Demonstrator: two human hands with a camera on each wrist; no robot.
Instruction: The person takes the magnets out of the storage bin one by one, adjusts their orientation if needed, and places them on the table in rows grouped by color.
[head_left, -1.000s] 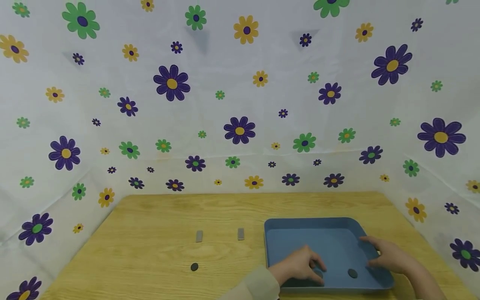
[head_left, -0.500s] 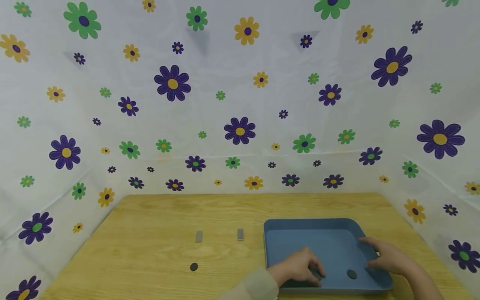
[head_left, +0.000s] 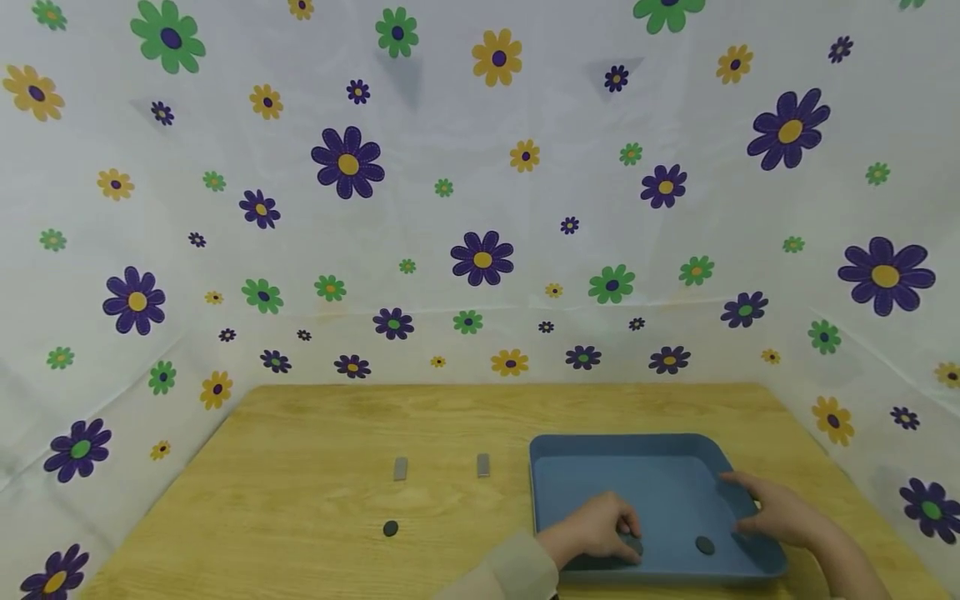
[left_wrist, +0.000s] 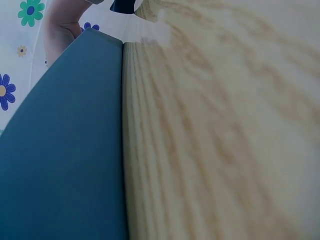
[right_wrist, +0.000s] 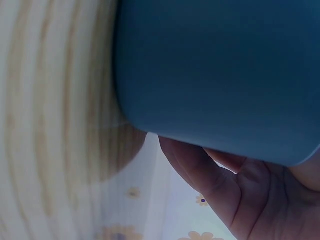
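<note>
In the head view my left hand (head_left: pixel 592 529) reaches over the near left side of a blue tray (head_left: pixel 637 492). Its thumb and fingers pinch a dark, flat oval disc (head_left: pixel 632 543), partly hidden by the hand. A second dark disc (head_left: pixel 705 545) lies in the tray to the right. My right hand (head_left: pixel 783 517) holds the tray's right side, with its fingers over the rim. The right wrist view has that hand (right_wrist: pixel 225 185) at the outer tray wall (right_wrist: pixel 215 75); some fingers are hidden. The left wrist view shows just the outer tray wall (left_wrist: pixel 75 140) and wood.
On the wooden table (head_left: pixel 300 483), left of the tray, lie a dark oval disc (head_left: pixel 391 528) and two small grey rectangular pieces, one on the left (head_left: pixel 401 468) and one nearer the tray (head_left: pixel 483 465). A flower-patterned white curtain (head_left: pixel 420 250) encloses the table.
The left hand's fingers have drawn closer together around the disc in the tray, which has shifted slightly left. The right hand has stayed at the tray's right side.
</note>
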